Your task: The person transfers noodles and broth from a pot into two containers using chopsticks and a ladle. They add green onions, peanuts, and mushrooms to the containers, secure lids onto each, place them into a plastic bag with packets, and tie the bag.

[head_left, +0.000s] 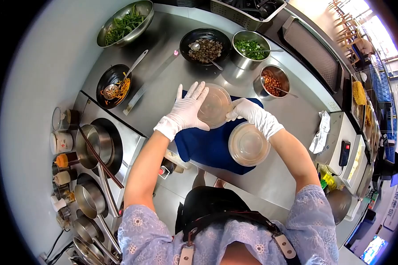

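Observation:
A round translucent plastic container (215, 108) stands at the upper edge of a folded blue cloth (205, 143). My left hand (183, 110), in a white glove, lies along its left side with fingers stretched out and thumb apart. On the other side, the gloved fingers of my right hand (252, 114) are closed at the container's rim, and the fingertips are partly hidden. A second round plastic container (249, 145), with a translucent lid, sits on the cloth just below my right hand. Whatever either container holds is hard to make out.
Behind stand black bowls of dark minced food (210, 47) and orange shreds (124, 88), plus metal pots of chopped greens (251, 48) and reddish-brown pieces (274, 84). A knife (143, 90) lies left. Greens fill a steel bowl (139, 33). Saucepans (90, 201) line the left.

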`<state>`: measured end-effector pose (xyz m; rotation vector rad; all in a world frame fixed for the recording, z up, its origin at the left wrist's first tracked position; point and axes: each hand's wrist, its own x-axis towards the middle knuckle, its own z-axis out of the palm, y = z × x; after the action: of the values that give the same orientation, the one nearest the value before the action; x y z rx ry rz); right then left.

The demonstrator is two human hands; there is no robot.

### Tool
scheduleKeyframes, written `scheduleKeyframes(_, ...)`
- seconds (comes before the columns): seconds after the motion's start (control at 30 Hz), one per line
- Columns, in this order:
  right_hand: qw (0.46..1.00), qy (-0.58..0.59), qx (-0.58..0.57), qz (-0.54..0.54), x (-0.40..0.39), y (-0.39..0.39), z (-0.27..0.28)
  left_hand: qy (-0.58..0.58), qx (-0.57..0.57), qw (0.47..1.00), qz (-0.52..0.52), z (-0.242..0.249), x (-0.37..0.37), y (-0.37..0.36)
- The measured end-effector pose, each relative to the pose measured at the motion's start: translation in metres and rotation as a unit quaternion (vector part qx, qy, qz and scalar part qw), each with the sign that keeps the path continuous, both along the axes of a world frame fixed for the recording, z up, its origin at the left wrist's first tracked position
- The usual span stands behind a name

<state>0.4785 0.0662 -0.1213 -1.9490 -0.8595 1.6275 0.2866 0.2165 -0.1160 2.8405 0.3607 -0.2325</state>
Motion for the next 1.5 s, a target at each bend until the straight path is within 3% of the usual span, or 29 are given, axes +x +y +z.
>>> scheduleKeyframes(0.1, 1.000, 0.010, 0.000, -0.016, 0.001, -0.002, 0.003, -0.008, 0.015, 1.000, 0.011, 0.000, -0.005, -0.004)
scheduleKeyframes(0.2, 0.997, -0.009, -0.059, 0.053, 0.010, 0.001, 0.000, -0.052, -0.063, 0.981, 0.175, 0.005, -0.020, -0.024)
scheduleKeyframes(0.23, 0.997, -0.009, -0.058, 0.055, 0.008, -0.001, -0.005, -0.053, -0.062, 0.981, 0.176, 0.001, -0.027, -0.036)
scheduleKeyframes(0.27, 0.970, -0.232, 0.028, 0.072, 0.004, -0.003, -0.011, -0.128, -0.128, 0.941, 0.286, -0.012, -0.035, -0.050)
scheduleKeyframes(0.3, 0.886, -0.441, 0.114, 0.087, 0.000, -0.002, -0.015, -0.201, -0.190, 0.878, 0.389, -0.029, -0.041, -0.063)
scheduleKeyframes(0.33, 0.872, -0.445, 0.125, 0.162, -0.001, 0.005, 0.013, -0.222, -0.303, 0.802, 0.465, -0.065, -0.043, -0.076)
scheduleKeyframes(0.37, 0.872, -0.443, 0.128, 0.167, -0.002, 0.011, 0.019, -0.239, -0.407, 0.706, 0.528, -0.091, -0.042, -0.090)
scheduleKeyframes(0.4, 0.806, -0.478, 0.227, 0.265, 0.000, 0.018, 0.022, -0.175, -0.584, 0.527, 0.593, -0.047, -0.030, -0.103)
scheduleKeyframes(0.43, 0.722, -0.501, 0.318, 0.356, 0.002, 0.024, 0.026, -0.205, -0.689, 0.394, 0.573, -0.052, -0.028, -0.113)
scheduleKeyframes(0.5, 0.690, -0.499, 0.320, 0.416, -0.006, 0.040, 0.037, -0.259, -0.729, 0.314, 0.550, -0.057, -0.013, -0.132)
scheduleKeyframes(0.57, 0.624, -0.499, 0.291, 0.526, -0.015, 0.054, 0.044, -0.316, -0.727, 0.282, 0.541, -0.055, 0.002, -0.144)
scheduleKeyframes(0.6, 0.623, -0.498, 0.292, 0.528, -0.019, 0.059, 0.044, -0.351, -0.710, 0.269, 0.547, -0.053, 0.009, -0.149)
scheduleKeyframes(0.67, 0.591, -0.479, 0.251, 0.599, -0.027, 0.069, 0.044, -0.372, -0.695, 0.263, 0.557, -0.049, 0.016, -0.155)
scheduleKeyframes(0.77, 0.601, -0.467, 0.216, 0.611, -0.034, 0.075, 0.040, -0.409, -0.661, 0.258, 0.574, -0.057, 0.024, -0.160)
scheduleKeyframes(0.83, 0.603, -0.464, 0.216, 0.613, -0.033, 0.077, 0.037, -0.459, -0.623, 0.302, 0.557, -0.064, 0.025, -0.164)
scheduleKeyframes(0.9, 0.605, -0.458, 0.217, 0.615, -0.034, 0.076, 0.037, -0.470, -0.612, 0.311, 0.555, -0.070, 0.025, -0.167)
scheduleKeyframes(1.0, 0.601, -0.466, 0.221, 0.611, -0.029, 0.074, 0.044, -0.444, -0.608, 0.395, 0.526, -0.080, 0.015, -0.162)
scheduleKeyframes(1.03, 0.645, -0.447, 0.250, 0.567, -0.021, 0.072, 0.039, -0.436, -0.596, 0.430, 0.519, -0.073, 0.005, -0.159)
scheduleKeyframes(1.07, 0.687, -0.425, 0.276, 0.520, -0.012, 0.069, 0.033, -0.431, -0.578, 0.412, 0.558, -0.069, -0.002, -0.148)
scheduleKeyframes(1.1, 0.689, -0.425, 0.275, 0.519, -0.001, 0.064, 0.023, -0.423, -0.558, 0.391, 0.598, -0.066, -0.011, -0.139)
scheduleKeyframes(1.13, 0.813, -0.381, 0.299, 0.323, 0.009, 0.059, 0.012, -0.433, -0.550, 0.382, 0.604, -0.065, -0.019, -0.125)
scheduleKeyframes(1.17, 0.892, -0.314, 0.305, 0.109, 0.017, 0.055, -0.002, -0.443, -0.541, 0.372, 0.610, -0.065, -0.025, -0.110)
scheduleKeyframes(1.2, 0.893, -0.313, 0.304, 0.109, 0.021, 0.052, -0.009, -0.431, -0.569, 0.388, 0.583, -0.059, -0.029, -0.096)
scheduleKeyframes(1.23, 0.963, -0.168, 0.210, -0.004, 0.023, 0.049, -0.016, -0.403, -0.590, 0.411, 0.567, -0.065, -0.030, -0.084)
scheduleKeyframes(1.27, 0.987, -0.016, 0.108, -0.119, 0.025, 0.046, -0.024, -0.391, -0.617, 0.422, 0.537, -0.076, -0.035, -0.077)
scheduleKeyframes(1.3, 0.974, 0.040, 0.152, -0.164, 0.020, 0.044, -0.034, -0.379, -0.643, 0.431, 0.506, -0.079, -0.036, -0.070)
scheduleKeyframes(1.43, 0.970, 0.081, 0.151, -0.170, 0.026, 0.043, -0.048, -0.340, -0.676, 0.458, 0.466, -0.074, -0.048, -0.052)
scheduleKeyframes(1.5, 0.973, 0.072, 0.149, -0.162, 0.029, 0.049, -0.042, -0.214, -0.663, 0.526, 0.487, -0.061, -0.048, -0.029)
